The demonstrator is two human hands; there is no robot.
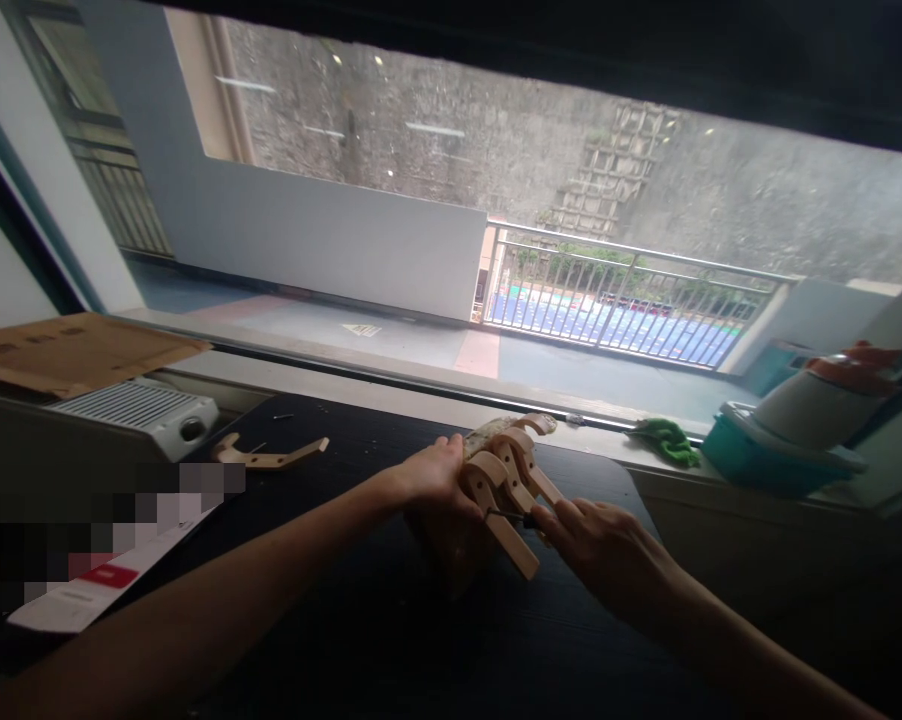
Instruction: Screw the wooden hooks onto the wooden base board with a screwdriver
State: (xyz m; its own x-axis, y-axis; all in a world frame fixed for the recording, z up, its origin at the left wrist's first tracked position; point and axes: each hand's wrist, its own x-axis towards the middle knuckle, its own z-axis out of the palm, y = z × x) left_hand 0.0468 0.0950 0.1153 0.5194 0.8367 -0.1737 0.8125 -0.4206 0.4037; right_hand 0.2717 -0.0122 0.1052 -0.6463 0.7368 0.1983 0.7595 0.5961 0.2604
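My left hand is closed around a wooden piece with several curved wooden hooks, keeping it tilted above the dark table. Its underside lies in shadow, so I cannot tell whether it touches the tabletop. A thin screwdriver with a dark handle is pinched in the fingers of my right hand. The shaft points left, and its tip meets the nearest hook close to my left thumb. Dark screw holes show in the hooks. A separate wooden hook lies on the table to the left.
The black table stands against a window sill. At left are a brown cardboard sheet, a white slotted appliance and a white-and-red paper. A green cloth and a teal tub sit on the sill at right.
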